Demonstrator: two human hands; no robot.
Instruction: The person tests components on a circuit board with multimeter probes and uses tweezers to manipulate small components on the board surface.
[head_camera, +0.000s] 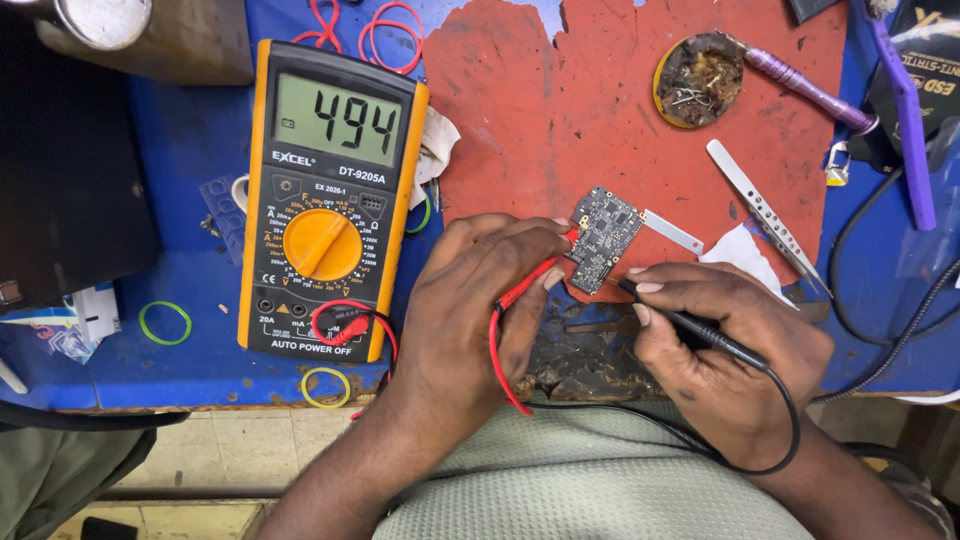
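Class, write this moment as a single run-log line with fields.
left hand: holds red probe on circuit board | right hand: holds black probe on board | multimeter: on, left of board | tweezers: idle

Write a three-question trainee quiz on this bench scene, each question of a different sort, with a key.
1. True or false: the left hand holds the black probe.
2. Multiple choice: where does the small circuit board lie? A) on the red mat B) on the yellow multimeter C) in the round tin
3. Fill in: the right hand holds the ____ probe in a pen-like grip, tip at the board's lower edge.

Key: 1 false, it holds the red probe; 2 A; 3 black.
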